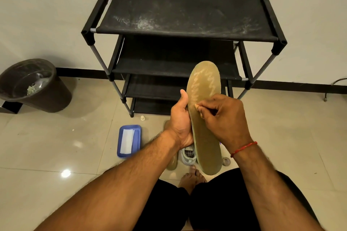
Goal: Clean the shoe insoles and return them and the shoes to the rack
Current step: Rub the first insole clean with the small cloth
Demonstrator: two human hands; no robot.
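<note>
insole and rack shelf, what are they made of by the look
Insole: probably foam faced with olive mesh fabric, matte; a fine grid texture shows near the toe. Rack shelf: seemingly black fabric, matte, stretched flat and streaked with pale dust.

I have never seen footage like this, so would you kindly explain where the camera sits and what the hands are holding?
There is no machine here: a person wears a camera on the head, looking down at their own arms. The left hand grips a tan insole by its edge. The right hand pinches a small tan piece against it; what it is I cannot tell. Ahead stands a black shoe rack, dusty on top. On the floor are a blue tray with a white sheet, a white shoe and a dark bin.
</note>
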